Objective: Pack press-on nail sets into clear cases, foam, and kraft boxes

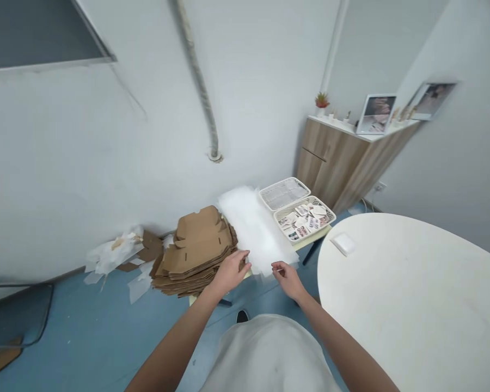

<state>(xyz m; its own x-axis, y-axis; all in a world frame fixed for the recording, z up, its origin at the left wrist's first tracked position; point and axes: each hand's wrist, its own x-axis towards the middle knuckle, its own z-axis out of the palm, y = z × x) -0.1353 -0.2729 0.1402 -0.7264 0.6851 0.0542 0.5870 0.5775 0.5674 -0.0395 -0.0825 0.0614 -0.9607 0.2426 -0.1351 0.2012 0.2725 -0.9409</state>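
Note:
A pile of white, translucent packing sheets (253,223) lies on a narrow table, its near edge just beyond my hands. My left hand (231,271) is by the sheets' near left corner, thumb and fingers apart with nothing seen between them. Close to it on the left is a stack of flat, die-cut cardboard boxes (202,242). At the sheets' near right corner is my right hand (288,279), fingers loosely curled with a small gap at the thumb; it appears to hold nothing. Whether either hand touches the sheets is hard to see.
Behind the sheets stand a white basket (285,194) and another basket (334,218) of small printed cards. A round white table (416,294) with a small white packet (343,243) is at right. Crumpled wrapping (116,251) lies left. A wooden cabinet (338,158) fills the corner.

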